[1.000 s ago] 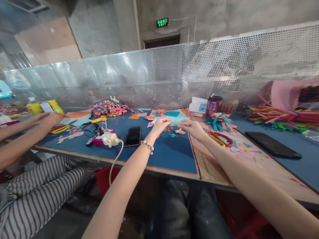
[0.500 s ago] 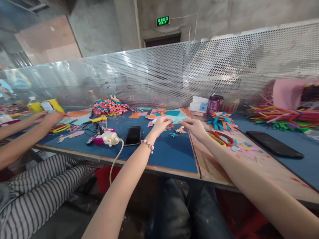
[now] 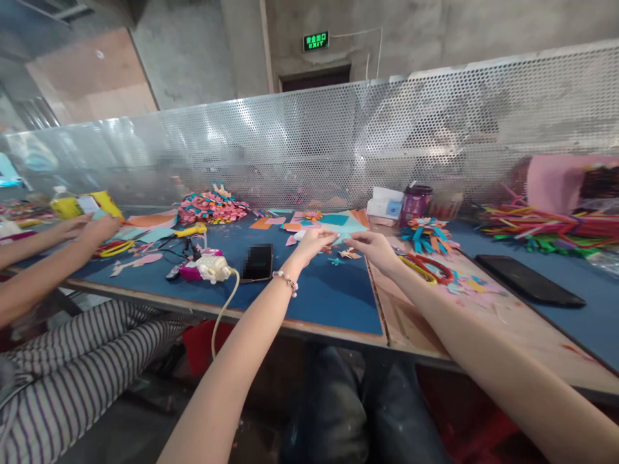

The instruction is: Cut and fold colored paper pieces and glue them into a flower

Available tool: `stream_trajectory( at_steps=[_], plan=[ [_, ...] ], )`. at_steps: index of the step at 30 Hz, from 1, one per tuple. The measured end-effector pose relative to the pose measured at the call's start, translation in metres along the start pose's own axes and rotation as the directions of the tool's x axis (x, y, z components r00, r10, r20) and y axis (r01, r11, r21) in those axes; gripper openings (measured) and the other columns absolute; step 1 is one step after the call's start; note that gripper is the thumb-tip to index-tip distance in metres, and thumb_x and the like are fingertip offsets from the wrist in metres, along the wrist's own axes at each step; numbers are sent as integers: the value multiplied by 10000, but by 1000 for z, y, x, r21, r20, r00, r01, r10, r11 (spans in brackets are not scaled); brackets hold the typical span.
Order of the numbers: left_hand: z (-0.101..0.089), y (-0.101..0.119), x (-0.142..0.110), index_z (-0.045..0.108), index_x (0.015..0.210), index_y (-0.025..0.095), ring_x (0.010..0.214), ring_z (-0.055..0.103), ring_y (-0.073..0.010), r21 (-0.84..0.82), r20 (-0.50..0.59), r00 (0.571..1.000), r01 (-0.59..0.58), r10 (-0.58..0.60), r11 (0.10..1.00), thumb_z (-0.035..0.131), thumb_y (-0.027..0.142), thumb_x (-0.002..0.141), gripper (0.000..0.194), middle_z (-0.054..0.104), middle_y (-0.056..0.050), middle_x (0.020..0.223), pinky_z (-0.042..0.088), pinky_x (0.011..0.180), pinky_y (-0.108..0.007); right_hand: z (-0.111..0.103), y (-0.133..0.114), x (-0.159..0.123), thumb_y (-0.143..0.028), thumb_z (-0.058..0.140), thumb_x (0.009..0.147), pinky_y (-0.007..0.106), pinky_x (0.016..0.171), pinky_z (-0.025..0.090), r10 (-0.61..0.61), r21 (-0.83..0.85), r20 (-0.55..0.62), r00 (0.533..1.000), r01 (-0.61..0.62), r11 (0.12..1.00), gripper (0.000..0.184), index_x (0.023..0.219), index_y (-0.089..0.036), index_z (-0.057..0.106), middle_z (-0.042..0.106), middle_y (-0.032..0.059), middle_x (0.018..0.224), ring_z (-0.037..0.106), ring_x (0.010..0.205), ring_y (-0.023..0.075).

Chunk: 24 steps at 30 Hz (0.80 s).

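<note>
Where the mesh panel (image 3: 271, 148) backs the blue counter (image 3: 319, 296), both hands pinch at pale blue paper (image 3: 355, 227)

Panel runs the full width behind the counter. Stick bundle (image 3: 546, 225) lies far right, frilly pile (image 3: 213, 206) back left. Black slab (image 3: 529, 280) flat, right of the right arm. Left hand (image 3: 310, 245): thumb and fingers drawn to a pinch. Right hand (image 3: 377, 250): same, facing it, small gap between. Paper is at and behind both sets of fingertips, other coloured sheets beside it; can't tell which hand grips it. Purple cup (image 3: 416, 203) stands near the panel, tissue pack (image 3: 385, 206) just left of it. Power strip (image 3: 207, 267) left of the dark phone (image 3: 258, 263). Red-handled scissors (image 3: 438, 269) under the right forearm's far side. Teal star (image 3: 335, 261) near the left fingertips.
</note>
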<state>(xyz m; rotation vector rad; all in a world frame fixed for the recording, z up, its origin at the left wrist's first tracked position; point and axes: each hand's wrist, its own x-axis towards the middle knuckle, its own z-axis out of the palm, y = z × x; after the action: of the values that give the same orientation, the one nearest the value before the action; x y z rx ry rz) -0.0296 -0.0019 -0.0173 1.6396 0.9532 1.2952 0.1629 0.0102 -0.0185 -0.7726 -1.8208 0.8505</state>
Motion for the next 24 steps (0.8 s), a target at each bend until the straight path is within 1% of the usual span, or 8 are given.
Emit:
stream_trajectory(
  at_steps=[2,5,9,11,14,18,20,24],
  plan=[
    [-1,-1,0,621,1049,117,769,660,-159,-11,-7,1000,4,-4,1000,667,294,786,320,676,-121,973,528,631,-264,1,3,1,-506,683,733,307,691,498,-29,-43,-13,999,29,999,364,840,-161,723,675,59,857,613,736,183],
    [-1,0,-1,595,1077,122,746,681,-172,-37,-20,998,51,-52,998,652,232,794,309,680,-132,987,543,628,-286,5,4,1,-498,660,758,332,755,507,-84,-118,-27,996,80,990,335,828,-182,744,648,88,1041,621,858,211],
    [-1,3,-3,592,1053,131,744,694,-182,-41,-9,996,85,-86,996,638,183,789,273,675,-135,1019,534,586,-265,12,1,0,-454,647,780,353,850,477,-158,-199,-50,986,145,969,276,780,-195,742,650,89,1010,612,927,220],
    [-1,4,-4,601,1034,131,749,687,-175,-30,-9,997,79,-79,996,628,168,788,250,675,-128,1003,532,580,-256,15,-1,-1,-443,653,774,347,853,472,-177,-214,-77,981,157,964,264,771,-191,731,656,84,982,611,919,215],
    [1,6,-5,621,1001,130,780,659,-162,-55,5,999,52,-52,997,635,212,794,223,658,-112,996,558,637,-286,18,-2,-2,-470,682,732,332,750,496,-98,-134,-119,988,82,988,300,775,-173,696,672,73,888,621,820,206],
    [2,7,-4,642,925,126,764,599,-142,-152,16,999,40,-38,988,648,318,798,230,619,-83,925,577,673,-329,20,-1,-3,-505,733,660,302,604,501,65,105,-121,990,-52,993,401,852,-160,660,670,53,774,623,676,184],
    [2,9,-3,643,906,124,770,592,-143,-216,33,997,68,-62,974,642,353,805,251,612,-82,921,576,675,-333,21,0,-3,-490,761,632,284,578,496,93,169,-125,988,-71,983,418,860,-159,645,663,44,752,621,658,174],
    [2,12,-4,642,871,118,789,588,-133,-275,65,995,96,-81,957,663,369,794,263,608,-68,875,565,740,-335,21,4,-1,-465,785,613,248,569,481,79,182,-172,982,-47,982,430,858,-160,606,647,32,774,608,678,151]
  ],
)
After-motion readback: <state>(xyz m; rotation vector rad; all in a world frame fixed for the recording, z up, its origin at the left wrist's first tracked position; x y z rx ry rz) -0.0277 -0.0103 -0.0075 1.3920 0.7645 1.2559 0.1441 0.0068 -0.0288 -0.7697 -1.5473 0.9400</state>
